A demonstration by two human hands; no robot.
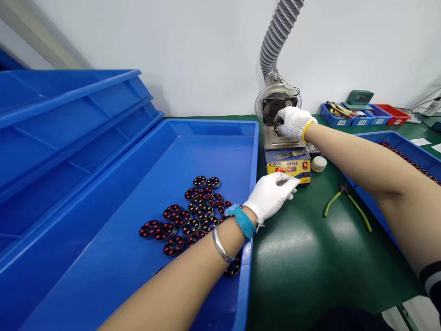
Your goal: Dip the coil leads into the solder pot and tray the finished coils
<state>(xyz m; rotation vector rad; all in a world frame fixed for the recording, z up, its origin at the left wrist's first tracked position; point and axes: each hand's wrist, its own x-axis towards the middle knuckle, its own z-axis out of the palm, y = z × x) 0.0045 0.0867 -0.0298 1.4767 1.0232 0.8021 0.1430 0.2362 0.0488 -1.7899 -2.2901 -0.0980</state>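
My right hand (294,122), in a white glove, reaches forward and closes its fingers on a small dark round part (277,128) over the metal top of a solder pot (284,146) with a yellow and blue front. My left hand (270,195), also gloved, hovers just in front of the pot with its fingers curled together; what it holds, if anything, is hidden. Below my left forearm, several black round stator parts with red windings (193,209) lie in a big blue tray (213,138).
Stacked blue trays (69,119) stand at the left. A grey fume hose (279,32) hangs over a fan behind the pot. Green-handled pliers (347,202) and a white round tin (319,163) lie on the green mat. Another blue tray (406,151) with parts and small bins (358,115) sit at the right.
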